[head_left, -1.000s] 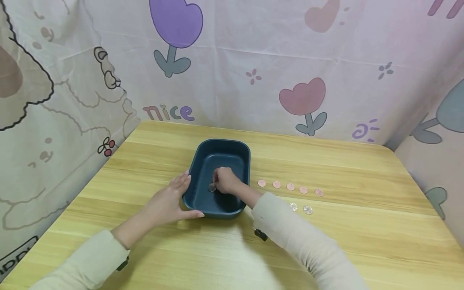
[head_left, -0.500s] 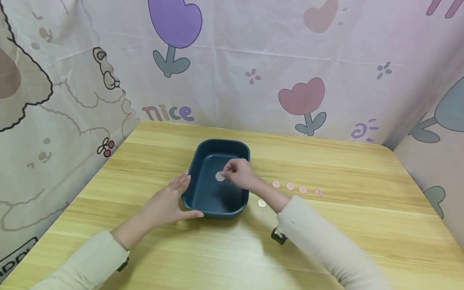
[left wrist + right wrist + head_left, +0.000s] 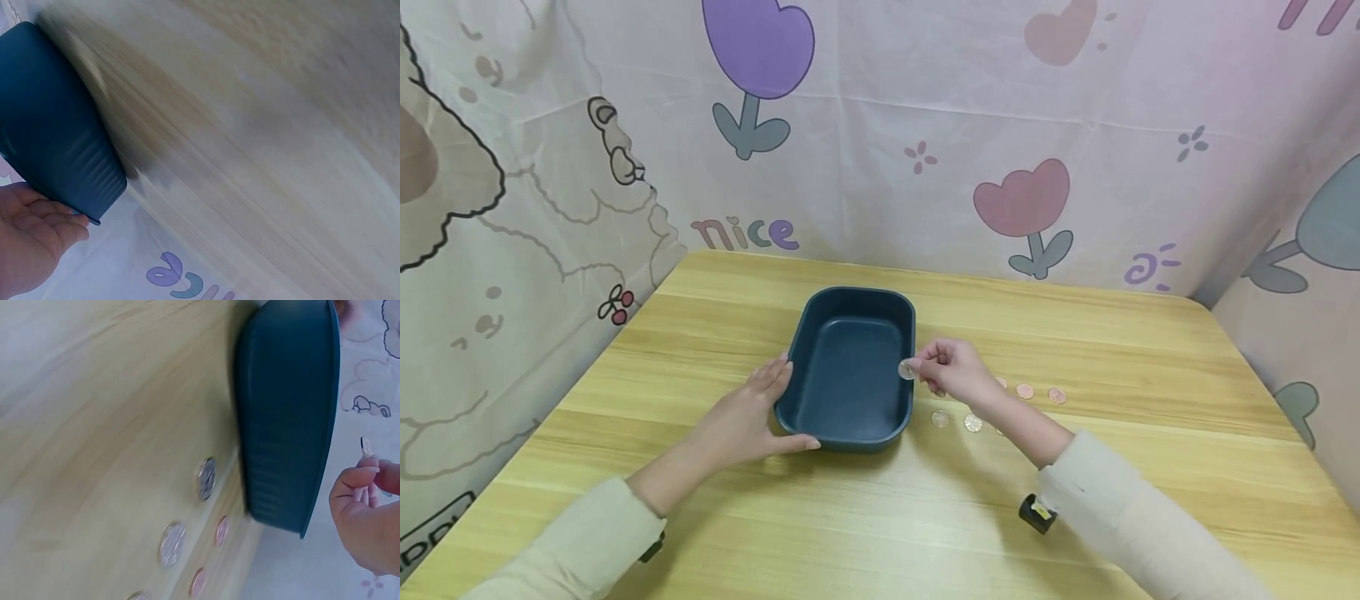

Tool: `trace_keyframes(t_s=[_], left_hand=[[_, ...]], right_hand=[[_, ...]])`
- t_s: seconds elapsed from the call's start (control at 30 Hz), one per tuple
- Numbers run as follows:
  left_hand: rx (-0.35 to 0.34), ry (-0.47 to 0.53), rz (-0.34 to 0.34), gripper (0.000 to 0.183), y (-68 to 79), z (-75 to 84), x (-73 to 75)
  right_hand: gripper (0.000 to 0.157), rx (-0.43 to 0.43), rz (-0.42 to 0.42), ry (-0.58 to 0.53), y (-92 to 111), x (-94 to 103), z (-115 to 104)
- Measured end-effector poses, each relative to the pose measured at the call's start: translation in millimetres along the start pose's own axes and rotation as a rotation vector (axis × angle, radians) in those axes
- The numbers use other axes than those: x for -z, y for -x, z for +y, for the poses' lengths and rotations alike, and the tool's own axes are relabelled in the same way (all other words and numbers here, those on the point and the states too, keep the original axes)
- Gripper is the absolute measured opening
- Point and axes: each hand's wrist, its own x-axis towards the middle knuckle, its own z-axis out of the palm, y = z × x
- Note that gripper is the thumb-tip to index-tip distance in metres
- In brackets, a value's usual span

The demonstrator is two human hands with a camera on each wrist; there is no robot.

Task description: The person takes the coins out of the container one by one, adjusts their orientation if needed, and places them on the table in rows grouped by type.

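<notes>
A dark blue-green rectangular bin with rounded corners stands left of the table's middle. My left hand rests at its near left corner, fingers against the left rim and thumb stretched along the front edge. In the left wrist view, those fingers lie at the rim. My right hand pinches a silver coin between thumb and fingertips, over the bin's right rim. The right wrist view shows this coin edge-on, level with the rim. Silver coins lie below the right hand, partly hidden by the forearm.
Copper-coloured coins form a row behind the silver ones, some hidden by the right hand. The wooden table meets a printed cloth backdrop at the back and sides.
My right hand has moved right, from deep inside the bin to its right rim, bringing up a coin. The coin now looks silver and stands clear of the bin floor. My left hand stays put.
</notes>
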Motion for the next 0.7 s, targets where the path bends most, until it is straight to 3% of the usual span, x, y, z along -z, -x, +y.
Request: trace_keyframes(t_s=[0.7], left_hand=[[-0.005, -0.005, -0.004, 0.106, 0.2, 1.6, 1.4]], right_hand=[[0.018, -0.069, 0.044, 0.035, 54, 69.5, 44]])
